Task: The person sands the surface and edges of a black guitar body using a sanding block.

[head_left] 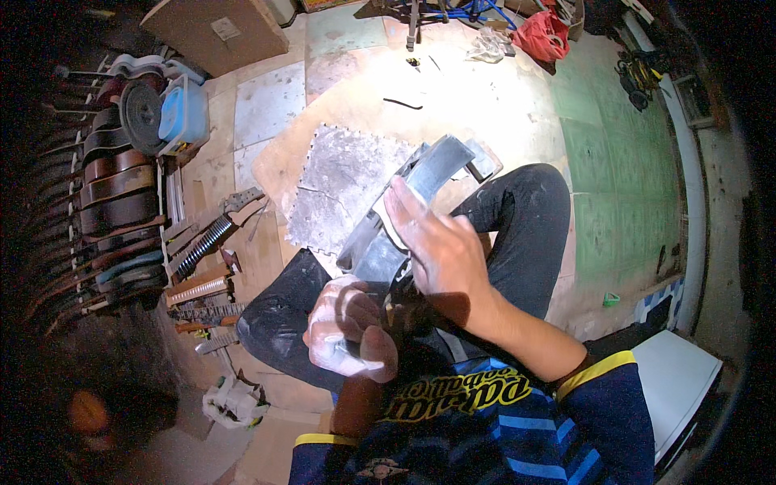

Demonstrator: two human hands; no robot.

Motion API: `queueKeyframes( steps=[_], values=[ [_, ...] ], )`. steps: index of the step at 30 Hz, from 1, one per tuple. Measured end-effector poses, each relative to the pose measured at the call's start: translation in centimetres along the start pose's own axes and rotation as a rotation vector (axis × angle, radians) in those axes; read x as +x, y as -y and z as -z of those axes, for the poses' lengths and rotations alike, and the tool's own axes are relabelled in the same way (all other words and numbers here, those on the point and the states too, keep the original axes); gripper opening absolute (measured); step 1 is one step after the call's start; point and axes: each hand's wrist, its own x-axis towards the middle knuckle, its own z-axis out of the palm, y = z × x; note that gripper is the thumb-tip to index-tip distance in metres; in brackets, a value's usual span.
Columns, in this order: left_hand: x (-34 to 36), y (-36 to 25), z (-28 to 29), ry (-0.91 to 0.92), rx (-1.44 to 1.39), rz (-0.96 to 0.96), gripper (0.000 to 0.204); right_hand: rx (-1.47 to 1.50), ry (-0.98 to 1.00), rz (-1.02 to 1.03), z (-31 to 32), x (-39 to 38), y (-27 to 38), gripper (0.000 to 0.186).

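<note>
A dusty grey-blue piece that looks like a solid guitar body (436,171) lies tilted across my lap, its edge turned up. My right hand (443,249) presses long, closed fingers along it. Under those fingers shows a pale folded edge, perhaps sandpaper (390,223); the hand hides most of it. At the near end of the body my left hand (349,327) is curled, its fingers coated in white dust. What it grips there is mostly hidden. Beneath the body, a grey foam mat (339,182) with a jigsaw edge lies on the floor, streaked with dust.
Several guitars (121,182) stand in a row at the left. Guitar necks and tools (206,246) lie beside my left knee. A blue tub (184,113) stands at far left, a red bag (541,36) at far right. A white box (675,388) sits at near right.
</note>
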Motion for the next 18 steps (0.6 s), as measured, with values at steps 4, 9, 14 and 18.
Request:
queueKeyframes(
  steps=[4, 9, 14, 18],
  values=[
    [-1.0, 1.2, 1.8, 0.073, -0.047, -0.062, 0.021, -0.011, 0.268, -0.055, 1.0, -2.2, 0.9, 0.07],
    [-1.8, 1.3, 1.6, 0.121, -0.065, -0.048, 0.023, 0.621, 0.22, -0.072, -0.6, 2.5, -6.2, 0.063],
    [1.6, 0.9, 1.4, 0.044, -0.022, -0.056, 0.025, 0.485, 0.083, -0.211, 0.9, 2.3, -6.2, 0.054],
    [3.0, 2.3, 1.1, -0.007, -0.004, -0.084, 0.027, 0.847, 0.16, -0.259, -0.4, 1.4, -5.7, 0.065]
  ],
)
